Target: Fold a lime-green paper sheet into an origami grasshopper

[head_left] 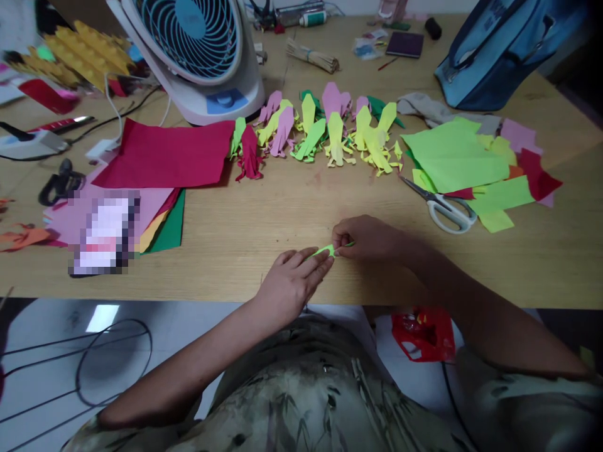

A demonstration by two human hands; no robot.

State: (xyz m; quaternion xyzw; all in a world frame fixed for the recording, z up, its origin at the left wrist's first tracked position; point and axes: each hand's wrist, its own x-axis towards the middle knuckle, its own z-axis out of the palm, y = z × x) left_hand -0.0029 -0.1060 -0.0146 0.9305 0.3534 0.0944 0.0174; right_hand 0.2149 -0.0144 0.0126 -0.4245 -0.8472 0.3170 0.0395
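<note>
A lime-green paper cutout [326, 251] lies near the front edge of the wooden table, mostly covered by my hands. My left hand [294, 276] has its fingers close together over the paper, holding it down; the thumb is hidden. At the paper's right end, my right hand [353, 237] is closed in a pinch on a narrow green strip, whose tip pokes out past the fingers. Beyond my hands stands a row of fringed paper cutouts, among them a yellow one [336, 135], a purple one [282, 130] and a red one [249, 150].
White-handled scissors [452, 212] lie at the right beside green paper sheets [456, 157]. A red sheet [174, 154] and a phone [103, 232] rest on a paper stack at the left. Behind are a fan [207, 56], a stick bundle [311, 56] and a blue bag [490, 56].
</note>
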